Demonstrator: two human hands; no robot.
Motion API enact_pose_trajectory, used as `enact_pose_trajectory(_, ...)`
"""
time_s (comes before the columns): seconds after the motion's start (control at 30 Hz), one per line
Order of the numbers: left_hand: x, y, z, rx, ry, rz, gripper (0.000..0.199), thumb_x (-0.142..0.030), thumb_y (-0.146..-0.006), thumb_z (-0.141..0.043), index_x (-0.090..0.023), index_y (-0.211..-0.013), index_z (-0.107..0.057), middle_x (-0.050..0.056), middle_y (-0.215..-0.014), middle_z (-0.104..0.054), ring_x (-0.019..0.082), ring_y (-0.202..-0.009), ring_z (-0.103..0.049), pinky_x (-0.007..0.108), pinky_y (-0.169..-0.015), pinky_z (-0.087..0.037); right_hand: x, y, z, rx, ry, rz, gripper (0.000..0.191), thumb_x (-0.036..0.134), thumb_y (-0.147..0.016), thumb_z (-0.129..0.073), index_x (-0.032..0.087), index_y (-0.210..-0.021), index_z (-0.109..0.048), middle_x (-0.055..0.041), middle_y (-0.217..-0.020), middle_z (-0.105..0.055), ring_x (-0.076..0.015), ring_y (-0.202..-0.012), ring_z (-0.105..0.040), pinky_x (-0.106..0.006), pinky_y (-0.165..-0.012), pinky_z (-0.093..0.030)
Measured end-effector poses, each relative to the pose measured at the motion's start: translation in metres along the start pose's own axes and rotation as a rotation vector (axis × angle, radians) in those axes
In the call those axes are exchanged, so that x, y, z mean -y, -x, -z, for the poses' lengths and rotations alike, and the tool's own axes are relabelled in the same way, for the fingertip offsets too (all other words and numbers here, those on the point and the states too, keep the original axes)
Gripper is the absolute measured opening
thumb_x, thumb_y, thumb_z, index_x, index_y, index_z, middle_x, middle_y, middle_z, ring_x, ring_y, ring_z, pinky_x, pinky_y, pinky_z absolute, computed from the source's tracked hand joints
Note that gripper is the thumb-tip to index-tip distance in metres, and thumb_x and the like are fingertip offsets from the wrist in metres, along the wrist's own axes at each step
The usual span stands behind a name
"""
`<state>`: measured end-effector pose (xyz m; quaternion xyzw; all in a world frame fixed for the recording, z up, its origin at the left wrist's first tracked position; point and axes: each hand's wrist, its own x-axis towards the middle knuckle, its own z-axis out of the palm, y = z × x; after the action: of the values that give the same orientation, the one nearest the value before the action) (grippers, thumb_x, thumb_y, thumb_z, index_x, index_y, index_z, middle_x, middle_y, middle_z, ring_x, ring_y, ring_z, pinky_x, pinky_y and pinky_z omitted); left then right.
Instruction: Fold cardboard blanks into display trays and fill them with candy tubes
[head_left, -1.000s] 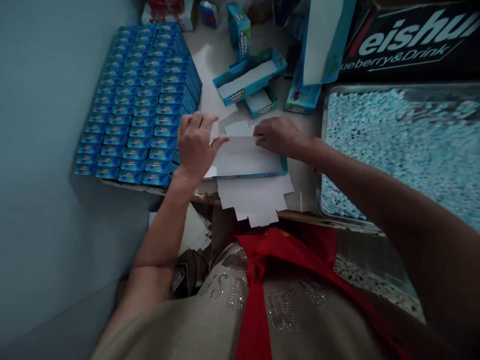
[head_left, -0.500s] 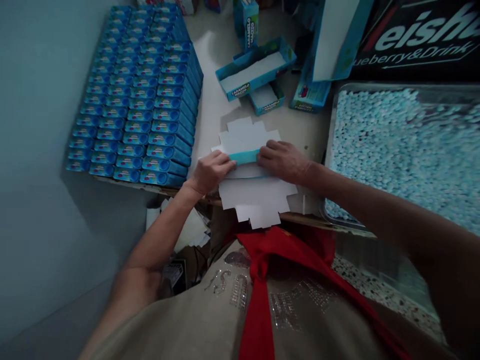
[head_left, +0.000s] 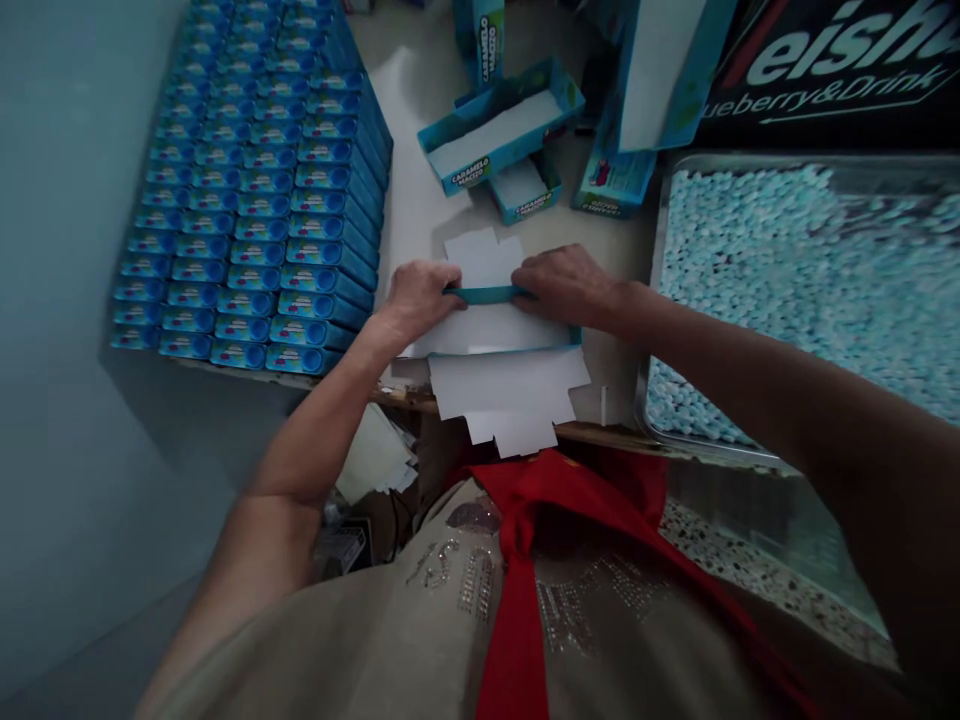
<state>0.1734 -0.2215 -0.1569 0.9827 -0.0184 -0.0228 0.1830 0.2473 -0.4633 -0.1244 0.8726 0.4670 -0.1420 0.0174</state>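
A cardboard sheet, white on its inner face with cut flaps, lies at the table's front edge, its near part overhanging. A narrow blue strip of its far side is folded up between my hands. My left hand pinches the strip's left end, and my right hand grips the right end. Both hands have their fingers closed on the cardboard. Beyond the strip a white flap sticks out. Part of the sheet is hidden under my fingers.
Many small blue boxes stand in rows at the left. Open blue trays lie at the back. A metal tray of pale blue candies is at the right. A large blue box stands behind it, beside a black sign.
The far blue strip has been folded more upright and looks narrower. Both hands have shifted slightly away from my body with it. The whole view has moved a little.
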Motion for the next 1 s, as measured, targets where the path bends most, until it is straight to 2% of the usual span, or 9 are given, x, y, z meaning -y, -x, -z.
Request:
enact_pose_trajectory(0.1,0.006,-0.004,0.001,0.022,0.009,-0.003,0.007,-0.035,-0.082,-0.085,-0.029,-0.085,-0.083,0.003,-0.074,-0.073,0.027,-0.089,-0.071,0.038,-0.079,-0.05,0.0,0.0,0.005,0.044,-0.001,-0.011,0.028,0.031,-0.109,-0.055,0.013,-0.116,-0.075,-0.0182,-0.12,-0.077,-0.0302,-0.107,-0.069,-0.037,-0.084,-0.041)
enact_pose_trajectory(0.37,-0.006,0.006,0.0,0.128,-0.076,-0.159,0.019,-0.022,-0.089,-0.062,-0.022,-0.095,-0.08,0.013,-0.097,-0.075,0.034,-0.101,-0.068,0.047,-0.088,-0.049,-0.005,0.001,0.006,0.141,0.096,0.041,0.023,0.023,-0.103,-0.058,0.012,-0.114,-0.075,-0.0198,-0.115,-0.078,-0.0331,-0.102,-0.071,-0.038,-0.08,-0.039)
enact_pose_trajectory(0.5,-0.01,0.01,-0.01,0.1,-0.089,-0.176,0.023,-0.018,-0.089,-0.057,-0.021,-0.098,-0.078,0.015,-0.097,-0.073,0.034,-0.102,-0.066,0.049,-0.091,-0.048,-0.004,-0.005,-0.001,0.129,0.125,0.109,0.027,0.019,-0.104,-0.055,0.014,-0.123,-0.073,-0.0179,-0.118,-0.078,-0.0309,-0.103,-0.071,-0.037,-0.082,-0.039)
enact_pose_trajectory(0.6,-0.008,0.01,-0.006,0.078,-0.161,-0.142,0.025,-0.024,-0.095,-0.053,-0.021,-0.099,-0.078,0.017,-0.101,-0.074,0.035,-0.107,-0.066,0.048,-0.091,-0.049,-0.009,-0.007,0.003,0.137,0.105,0.127,0.029,0.019,-0.107,-0.056,0.013,-0.131,-0.072,-0.0186,-0.125,-0.077,-0.0295,-0.107,-0.071,-0.036,-0.082,-0.039)
enact_pose_trajectory(0.7,-0.002,0.008,0.008,0.116,-0.171,-0.107,0.021,-0.03,-0.092,-0.06,-0.022,-0.097,-0.079,0.012,-0.098,-0.077,0.032,-0.101,-0.07,0.042,-0.085,-0.051,-0.021,-0.003,0.021,0.078,0.052,0.029,0.027,0.019,-0.106,-0.062,0.013,-0.129,-0.076,-0.0185,-0.13,-0.075,-0.03,-0.116,-0.068,-0.037,-0.088,-0.042)
enact_pose_trajectory(0.8,0.0,0.006,0.018,0.182,-0.144,-0.142,0.017,-0.029,-0.087,-0.066,-0.023,-0.095,-0.081,0.005,-0.084,-0.076,0.027,-0.091,-0.072,0.034,-0.078,-0.05,-0.025,0.008,0.042,-0.13,-0.072,-0.081,0.033,0.023,-0.106,-0.065,0.014,-0.137,-0.074,-0.0172,-0.133,-0.074,-0.0329,-0.123,-0.067,-0.041,-0.095,-0.047)
enact_pose_trajectory(0.87,-0.007,0.003,0.018,0.215,-0.132,-0.183,0.017,-0.026,-0.085,-0.069,-0.024,-0.095,-0.082,0.003,-0.083,-0.076,0.025,-0.091,-0.073,0.032,-0.079,-0.05,-0.017,0.018,0.048,-0.24,-0.12,-0.072,0.041,0.034,-0.104,-0.069,0.016,-0.14,-0.072,-0.0159,-0.132,-0.074,-0.0355,-0.128,-0.065,-0.044,-0.1,-0.049)
enact_pose_trajectory(0.93,-0.021,-0.002,0.016,0.207,-0.124,-0.202,0.016,-0.024,-0.086,-0.071,-0.025,-0.096,-0.083,0.004,-0.089,-0.079,0.026,-0.096,-0.074,0.033,-0.083,-0.052,-0.002,0.026,0.046,-0.224,-0.078,-0.025,0.049,0.045,-0.098,-0.076,0.015,-0.136,-0.072,-0.0174,-0.133,-0.074,-0.04,-0.13,-0.063,-0.048,-0.104,-0.048)
enact_pose_trajectory(1.0,-0.041,-0.005,0.016,0.168,-0.094,-0.206,0.013,-0.024,-0.088,-0.073,-0.024,-0.096,-0.083,0.006,-0.096,-0.079,0.028,-0.102,-0.074,0.037,-0.091,-0.054,0.014,0.029,0.035,-0.129,-0.049,-0.011,0.051,0.048,-0.097,-0.074,0.012,-0.133,-0.07,-0.02,-0.132,-0.073,-0.0424,-0.127,-0.065,-0.048,-0.101,-0.05)
